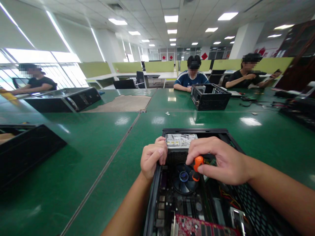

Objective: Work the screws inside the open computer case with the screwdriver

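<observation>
An opened black computer case (151, 209) lies on the green table in front of me. My right hand (221, 160) is closed round the orange and black handle of a screwdriver (198, 163), beside the round black CPU fan (184, 178). Where the screwdriver's tip rests is hidden. My left hand (154, 157) has its fingers curled over the case's left edge near the far corner, next to the metal power supply (180, 140). Nearer to me inside the case are a red circuit card (201, 226) and several coloured wires (230, 198).
Another black case (31, 154) stands at the left, and one more (66, 98) behind it. A person (193, 73) sits opposite behind a black case (210, 96). Two others sit at far left and right. Cables (256, 101) and dark parts lie at the right.
</observation>
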The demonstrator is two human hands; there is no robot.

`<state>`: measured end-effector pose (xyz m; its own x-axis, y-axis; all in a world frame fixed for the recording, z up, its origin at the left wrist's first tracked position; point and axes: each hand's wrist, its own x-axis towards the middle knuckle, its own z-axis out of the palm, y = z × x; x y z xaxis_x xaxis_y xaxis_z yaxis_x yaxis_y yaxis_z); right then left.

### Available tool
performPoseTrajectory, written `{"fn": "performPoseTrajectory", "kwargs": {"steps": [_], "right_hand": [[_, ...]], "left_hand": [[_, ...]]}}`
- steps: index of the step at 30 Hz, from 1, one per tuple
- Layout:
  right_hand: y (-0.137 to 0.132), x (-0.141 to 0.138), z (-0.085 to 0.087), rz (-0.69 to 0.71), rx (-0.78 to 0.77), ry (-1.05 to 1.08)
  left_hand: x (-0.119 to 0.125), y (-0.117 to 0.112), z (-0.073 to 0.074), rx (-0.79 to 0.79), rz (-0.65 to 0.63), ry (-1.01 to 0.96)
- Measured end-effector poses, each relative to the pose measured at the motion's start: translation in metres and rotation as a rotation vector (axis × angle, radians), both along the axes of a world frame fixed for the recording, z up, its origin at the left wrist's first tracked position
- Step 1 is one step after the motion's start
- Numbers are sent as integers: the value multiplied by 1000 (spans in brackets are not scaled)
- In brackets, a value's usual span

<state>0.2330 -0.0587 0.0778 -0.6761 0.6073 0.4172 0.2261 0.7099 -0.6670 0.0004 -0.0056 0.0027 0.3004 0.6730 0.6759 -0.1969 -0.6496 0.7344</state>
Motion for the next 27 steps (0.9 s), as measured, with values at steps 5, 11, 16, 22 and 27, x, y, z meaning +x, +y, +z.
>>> {"fn": "performPoseTrajectory", "kwargs": {"steps": [5,11,16,22,27], "right_hand": [[-1,1,-1,-5,4,-16],[-1,0,-1,-18,16,-41],[-1,-3,-3,-63,17,-93],[-3,-3,-4,-98,43,-96],[-10,-12,-4,-103,59,-12]], "left_hand": [[-1,1,-1,-4,2,3],[0,1,-1,-11,19,13],[0,-1,1,-18,41,29],[0,0,1,-15,49,42],[0,1,-1,-12,45,40]]}}
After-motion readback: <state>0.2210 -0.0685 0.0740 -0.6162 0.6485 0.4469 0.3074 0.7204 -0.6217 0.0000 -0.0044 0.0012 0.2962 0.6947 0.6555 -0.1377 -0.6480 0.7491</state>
